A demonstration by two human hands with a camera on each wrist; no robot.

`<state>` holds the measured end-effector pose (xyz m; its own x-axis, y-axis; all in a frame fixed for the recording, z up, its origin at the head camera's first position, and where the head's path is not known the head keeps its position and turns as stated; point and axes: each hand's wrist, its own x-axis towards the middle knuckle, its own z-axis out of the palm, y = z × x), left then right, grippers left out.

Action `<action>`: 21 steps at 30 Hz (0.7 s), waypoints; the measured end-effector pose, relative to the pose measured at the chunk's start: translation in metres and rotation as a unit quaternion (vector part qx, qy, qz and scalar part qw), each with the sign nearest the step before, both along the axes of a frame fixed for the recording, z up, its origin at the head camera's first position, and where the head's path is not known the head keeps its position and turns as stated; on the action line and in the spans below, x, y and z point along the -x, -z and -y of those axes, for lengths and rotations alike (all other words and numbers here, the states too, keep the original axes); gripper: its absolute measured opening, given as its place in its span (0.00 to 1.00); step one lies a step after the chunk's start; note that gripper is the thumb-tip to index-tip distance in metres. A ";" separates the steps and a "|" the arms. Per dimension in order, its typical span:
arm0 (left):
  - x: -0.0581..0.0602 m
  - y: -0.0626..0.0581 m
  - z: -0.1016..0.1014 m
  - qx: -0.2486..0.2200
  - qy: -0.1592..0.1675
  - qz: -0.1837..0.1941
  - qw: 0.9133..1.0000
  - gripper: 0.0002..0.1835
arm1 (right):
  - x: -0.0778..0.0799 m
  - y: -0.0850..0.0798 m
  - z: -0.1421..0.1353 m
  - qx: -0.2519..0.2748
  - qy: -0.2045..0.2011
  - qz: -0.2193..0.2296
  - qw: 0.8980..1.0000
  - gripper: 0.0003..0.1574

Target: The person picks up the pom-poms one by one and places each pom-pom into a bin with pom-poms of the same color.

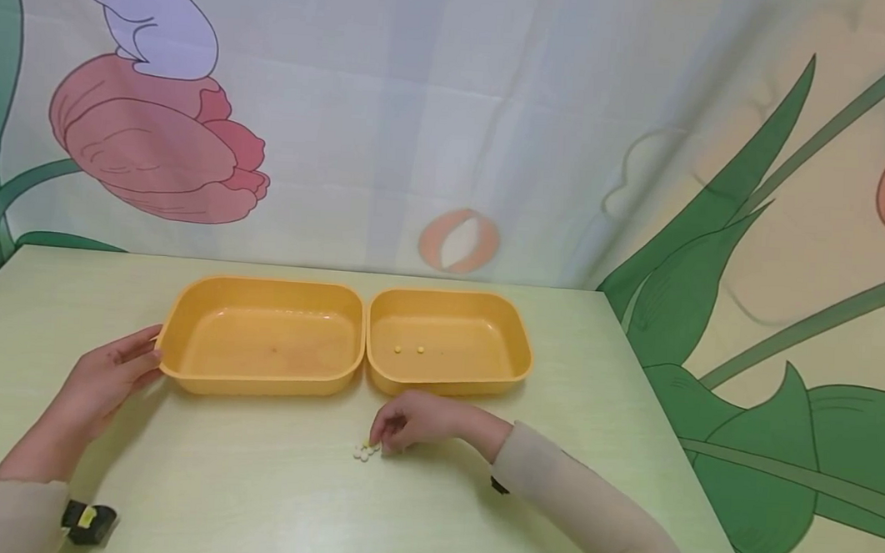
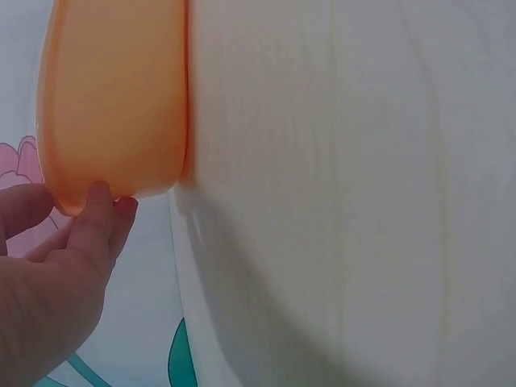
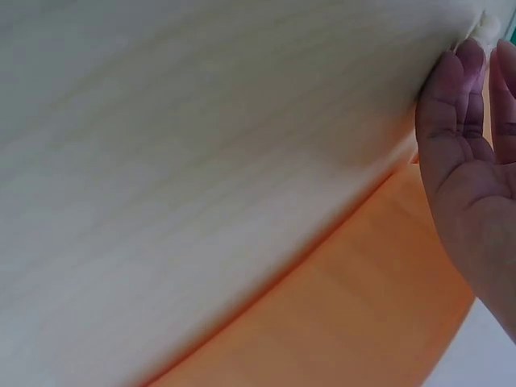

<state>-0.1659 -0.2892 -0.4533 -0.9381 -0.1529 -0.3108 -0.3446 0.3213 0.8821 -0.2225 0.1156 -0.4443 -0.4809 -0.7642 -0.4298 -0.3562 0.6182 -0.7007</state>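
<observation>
My left hand [image 1: 110, 376] is at the left end of the larger yellow tray [image 1: 249, 386]. In the left wrist view its fingers [image 2: 98, 211] grip the rim from above and below. My right hand [image 1: 420, 417] is bent down in front of the smaller yellow tray [image 1: 447, 388], its fingertips right at a small cluster of white and yellow bead-like pieces [image 1: 364, 454]. Beyond those fingertips, the right wrist view shows a blurred white bit [image 3: 488, 28]; I cannot tell whether they pinch a piece. Two small yellow pieces [image 1: 420, 350] lie inside the smaller tray.
Side by side, the two trays meet near the back of the pale table [image 1: 251, 484]. Behind it hangs a printed cloth [image 1: 345, 138] with flowers and an animal figure. A black wrist device [image 1: 89, 523] sits at the left sleeve.
</observation>
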 end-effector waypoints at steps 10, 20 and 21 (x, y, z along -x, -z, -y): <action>0.000 0.001 0.001 -0.001 0.007 -0.004 1.000 0.34 | 0.001 0.002 0.005 -0.018 -0.004 -0.026 0.999 0.08; 0.000 -0.001 0.001 -0.007 0.004 0.000 1.000 0.34 | -0.006 0.002 0.010 -0.034 -0.008 -0.082 0.996 0.07; -0.001 -0.001 0.001 -0.007 0.004 0.000 1.000 0.34 | -0.007 0.002 0.010 -0.035 -0.012 -0.088 0.995 0.07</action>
<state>-0.1654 -0.2897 -0.4525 -0.9393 -0.1405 -0.3131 -0.3421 0.3126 0.8861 -0.2156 0.1056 -0.4463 -0.5362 -0.7469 -0.3932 -0.4844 0.6537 -0.5814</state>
